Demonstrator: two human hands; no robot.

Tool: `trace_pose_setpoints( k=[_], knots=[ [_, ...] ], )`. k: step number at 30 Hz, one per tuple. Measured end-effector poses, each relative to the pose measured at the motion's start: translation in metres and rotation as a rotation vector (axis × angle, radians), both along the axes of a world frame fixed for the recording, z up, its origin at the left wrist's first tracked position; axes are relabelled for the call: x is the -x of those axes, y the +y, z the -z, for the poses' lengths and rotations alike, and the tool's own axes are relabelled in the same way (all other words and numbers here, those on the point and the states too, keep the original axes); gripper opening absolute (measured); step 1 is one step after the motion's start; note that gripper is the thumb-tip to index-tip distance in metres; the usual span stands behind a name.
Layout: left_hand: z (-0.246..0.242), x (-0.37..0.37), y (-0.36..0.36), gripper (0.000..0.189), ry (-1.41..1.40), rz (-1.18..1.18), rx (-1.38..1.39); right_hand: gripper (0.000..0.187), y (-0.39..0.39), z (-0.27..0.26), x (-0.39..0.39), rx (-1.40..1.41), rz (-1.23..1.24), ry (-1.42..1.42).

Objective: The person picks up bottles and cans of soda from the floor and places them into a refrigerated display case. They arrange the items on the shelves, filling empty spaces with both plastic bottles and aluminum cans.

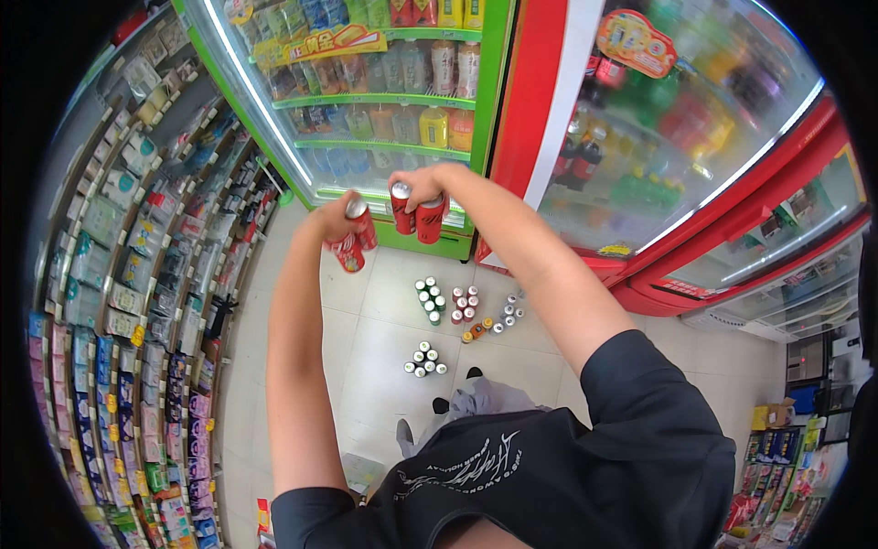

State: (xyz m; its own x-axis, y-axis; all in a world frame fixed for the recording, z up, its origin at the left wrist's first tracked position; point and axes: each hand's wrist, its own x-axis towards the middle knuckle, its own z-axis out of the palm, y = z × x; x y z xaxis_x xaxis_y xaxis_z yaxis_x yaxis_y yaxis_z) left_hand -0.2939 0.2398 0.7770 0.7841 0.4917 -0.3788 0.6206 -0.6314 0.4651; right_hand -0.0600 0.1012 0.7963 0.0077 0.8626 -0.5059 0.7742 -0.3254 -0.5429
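My left hand point(334, 218) grips two red drink cans, one silver-topped can point(365, 232) and another can point(348, 257) tilted beside it. In my right hand point(426, 184) are two more red cans, a left one point(403, 218) with its silver top showing and a right one point(430, 225) whose top is partly covered by my fingers. Both hands are raised above the tiled floor, in front of the lower part of a green-framed drinks cooler point(490, 117). Its shelves hold rows of bottles and cartons.
On the floor stand groups of green cans point(430, 300), red cans point(464, 305), silver-topped cans point(509, 313), orange bottles point(478, 331) and dark cans point(424, 358). A red drinks cooler point(542, 89) stands at right. Stocked store shelves point(137, 288) line the left.
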Motion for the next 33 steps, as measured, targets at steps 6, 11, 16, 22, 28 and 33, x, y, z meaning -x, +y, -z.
trace_pose_setpoints(
  k=[6, 11, 16, 22, 28, 33],
  knots=[
    [-0.108, -0.093, -0.02, 0.077, -0.023, 0.121, -0.047, 0.078, -0.026, -0.057, -0.059, 0.025, 0.083, 0.066],
    [-0.154, -0.168, -0.041, 0.075, 0.012, 0.401, -0.127, 0.085, -0.062, -0.086, -0.093, 0.147, 0.19, -0.051],
    [-0.184, -0.25, -0.074, 0.071, -0.009, 0.726, -0.183, 0.095, -0.105, -0.102, -0.119, 0.233, 0.441, 0.021],
    [-0.185, -0.316, -0.087, 0.07, -0.012, 0.945, -0.168, 0.077, -0.156, -0.114, -0.133, 0.164, 0.711, 0.046],
    [-0.188, -0.344, -0.13, 0.076, -0.085, 1.145, -0.32, 0.078, -0.192, -0.167, -0.133, 0.199, 0.898, -0.059],
    [-0.186, -0.39, -0.161, 0.079, -0.043, 1.065, -0.254, 0.077, -0.235, -0.184, -0.143, 0.214, 0.979, -0.057]
  ],
)
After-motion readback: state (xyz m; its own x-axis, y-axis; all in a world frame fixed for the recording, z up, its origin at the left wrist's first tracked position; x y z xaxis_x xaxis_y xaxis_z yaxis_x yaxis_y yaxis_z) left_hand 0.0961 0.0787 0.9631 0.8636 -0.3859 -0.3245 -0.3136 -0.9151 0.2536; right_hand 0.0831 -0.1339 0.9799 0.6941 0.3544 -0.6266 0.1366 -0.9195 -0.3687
